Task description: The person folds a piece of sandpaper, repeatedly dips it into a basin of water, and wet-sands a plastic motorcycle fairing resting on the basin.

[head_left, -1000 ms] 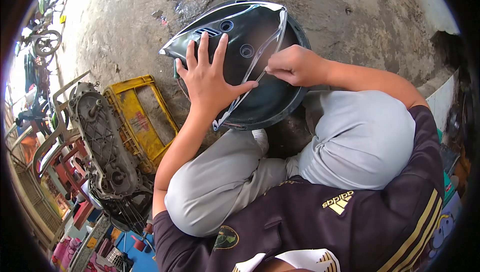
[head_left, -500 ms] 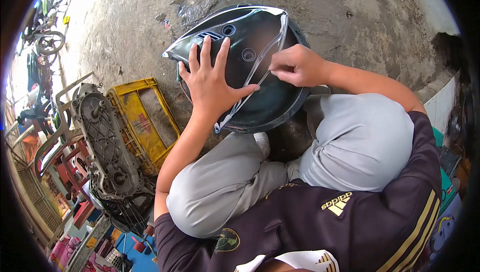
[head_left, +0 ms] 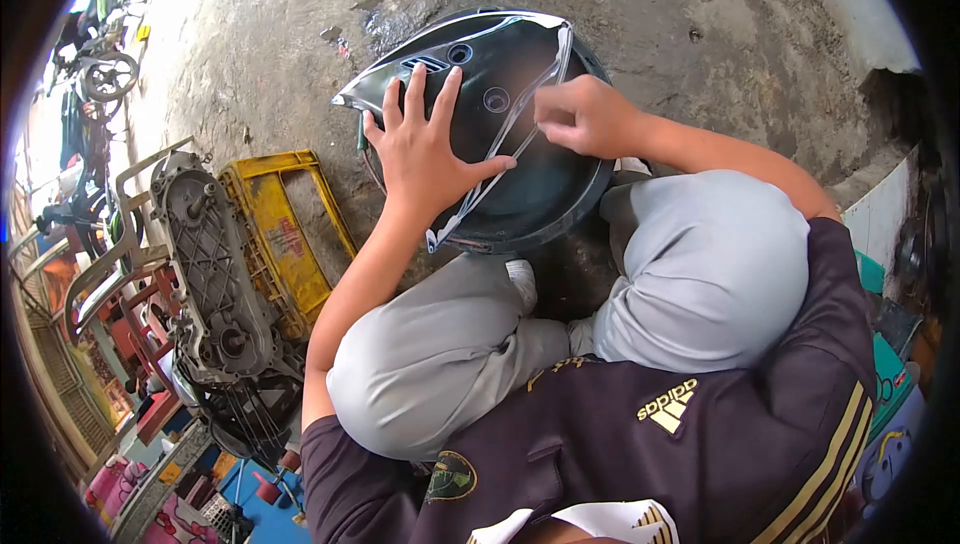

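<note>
A glossy black motorcycle body panel [head_left: 530,59] with bright, shiny edges and round holes lies across a round black basin [head_left: 575,199] in front of my knees. Spread out flat, my left hand [head_left: 420,149] presses on the panel, its fingertips near a small slotted vent [head_left: 424,63] and its thumb at the shiny lower edge. At the panel's right edge is my right hand [head_left: 590,116], its fingers curled into a pinch and slightly blurred. Whatever is between those fingertips, if anything, is too small or hidden to make out.
To the left stand a grey metal engine casing [head_left: 215,264] and a yellow plastic crate [head_left: 290,234]. Motorbikes [head_left: 108,77] are parked at the far left. A white wall [head_left: 885,209] borders the right side. Stained concrete floor [head_left: 700,44] extends beyond the basin.
My right hand has moved slightly up and left along the panel's edge, still closed. The left hand stays spread on the panel. The whole view has shifted a little.
</note>
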### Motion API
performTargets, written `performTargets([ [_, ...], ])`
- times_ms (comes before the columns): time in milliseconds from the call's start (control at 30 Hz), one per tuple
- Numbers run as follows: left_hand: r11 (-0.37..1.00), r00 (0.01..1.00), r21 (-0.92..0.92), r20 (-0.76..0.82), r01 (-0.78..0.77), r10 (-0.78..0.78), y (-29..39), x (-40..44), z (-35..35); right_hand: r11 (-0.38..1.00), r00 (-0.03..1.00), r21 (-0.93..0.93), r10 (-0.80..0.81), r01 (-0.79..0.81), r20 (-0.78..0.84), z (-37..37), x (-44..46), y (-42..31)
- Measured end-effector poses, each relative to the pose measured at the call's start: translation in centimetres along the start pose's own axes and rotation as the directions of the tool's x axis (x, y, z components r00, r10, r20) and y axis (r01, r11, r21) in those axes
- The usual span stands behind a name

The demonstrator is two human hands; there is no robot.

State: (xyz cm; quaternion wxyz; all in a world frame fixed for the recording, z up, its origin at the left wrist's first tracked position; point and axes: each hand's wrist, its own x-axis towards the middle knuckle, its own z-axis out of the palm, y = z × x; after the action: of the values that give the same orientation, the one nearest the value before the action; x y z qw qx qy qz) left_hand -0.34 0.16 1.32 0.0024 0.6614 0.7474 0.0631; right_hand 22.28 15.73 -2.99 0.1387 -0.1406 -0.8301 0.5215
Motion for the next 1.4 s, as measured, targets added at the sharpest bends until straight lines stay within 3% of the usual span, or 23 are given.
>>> performTargets([
  [67, 1.000, 1.000, 0.013, 0.006, 0.003, -0.003, 0.1, 0.0, -0.2, 0.999, 0.999, -0.014, 0.041, -0.041, -0.010, -1.3, 0.6, -0.2],
  [133, 1.000, 1.000, 0.027, 0.010, 0.007, -0.007, 0.1, -0.1, -0.5, 0.967, 0.967, -0.012, 0.253, -0.253, 0.030, -3.8, 1.3, -2.4],
  [267, 1.000, 0.989, 0.008, 0.145, -0.012, 0.010, -0.9, 0.1, -1.5, 0.978, 0.984, -0.110, 0.171, -0.175, -0.041, -8.3, 0.3, -3.5],
  [333, 1.000, 0.983, -0.011, 0.184, -0.005, 0.007, -1.2, 0.7, -2.5, 0.974, 0.984, -0.140, 0.179, -0.176, 0.011, -10.7, -0.7, -7.6],
  [433, 0.999, 0.831, -0.014, 0.555, -0.040, 0.042, -2.5, 4.1, -4.4, 0.934, 0.975, -0.281, 0.216, -0.222, -0.054, -12.9, -2.4, -11.8],
  [467, 0.988, 0.786, -0.151, 0.613, 0.019, 0.078, -3.0, 6.1, -4.6, 0.932, 0.963, -0.245, 0.252, -0.267, -0.093, -13.2, -2.9, -13.4],
  [567, 0.948, 0.834, -0.320, 0.523, 0.003, 0.174, -2.6, 9.5, -7.4, 0.913, 0.958, -0.292, 0.260, -0.284, -0.119, -13.7, -3.3, -16.7],
  [633, 0.997, 0.883, 0.027, 0.467, -0.074, 0.053, -1.3, 11.1, -9.6, 0.896, 0.967, -0.364, 0.229, -0.254, -0.110, -13.3, -2.9, -18.7],
  [767, 0.995, 0.877, 0.096, 0.481, -0.024, -0.025, -0.4, 12.9, -9.3, 0.848, 0.977, -0.491, 0.214, -0.199, -0.027, -11.8, -0.6, -21.5],
  [833, 1.000, 0.818, -0.029, 0.575, -0.003, 0.019, 0.1, 12.9, -8.3, 0.843, 0.974, -0.510, 0.224, -0.174, 0.039, -10.9, 0.8, -23.0],
  [867, 0.999, 0.820, -0.036, 0.572, -0.004, 0.024, -0.1, 12.4, -7.6, 0.838, 0.973, -0.516, 0.228, -0.176, 0.039, -10.3, 1.3, -23.0],
  [933, 0.983, 0.818, 0.072, 0.566, -0.167, 0.098, -0.5, 9.9, -6.5, 0.885, 0.984, -0.432, 0.174, -0.174, -0.039, -8.8, 2.1, -22.3],
  [1000, 0.985, 0.820, 0.060, 0.563, -0.161, 0.100, -1.0, 9.5, -5.5, 0.876, 0.963, -0.402, 0.260, -0.267, -0.072, -6.2, 2.1, -21.7],
  [1067, 0.981, 0.839, 0.066, 0.530, -0.180, 0.119, -1.3, 9.7, -5.0, 0.905, 0.910, -0.150, 0.367, -0.397, -0.194, -2.8, 1.5, -19.1],
  [1133, 0.985, 0.838, 0.042, 0.532, -0.169, 0.121, -0.7, 9.6, -4.5, 0.848, 0.796, -0.075, 0.457, -0.524, -0.397, 1.6, 0.4, -15.6],
  [1200, 0.988, 0.836, 0.031, 0.538, -0.148, 0.109, 0.0, 9.2, -4.6, 0.869, 0.742, -0.086, 0.359, -0.487, -0.566, 5.1, -1.2, -9.7],
  [1233, 0.989, 0.819, 0.025, 0.563, -0.146, 0.107, 0.7, 8.9, -5.3, 0.851, 0.762, -0.220, 0.276, -0.477, -0.586, 5.6, -1.4, -9.0],
  [1333, 0.987, 0.766, 0.026, 0.634, -0.156, 0.104, 1.5, 7.8, -4.5, 0.840, 0.747, -0.178, 0.333, -0.512, -0.576, 4.4, -0.2, -7.4],
  [1400, 0.969, 0.783, 0.130, 0.615, -0.210, 0.087, 1.8, 6.7, -4.2, 0.845, 0.763, -0.181, 0.336, -0.503, -0.552, 3.1, -0.3, -6.7],
])
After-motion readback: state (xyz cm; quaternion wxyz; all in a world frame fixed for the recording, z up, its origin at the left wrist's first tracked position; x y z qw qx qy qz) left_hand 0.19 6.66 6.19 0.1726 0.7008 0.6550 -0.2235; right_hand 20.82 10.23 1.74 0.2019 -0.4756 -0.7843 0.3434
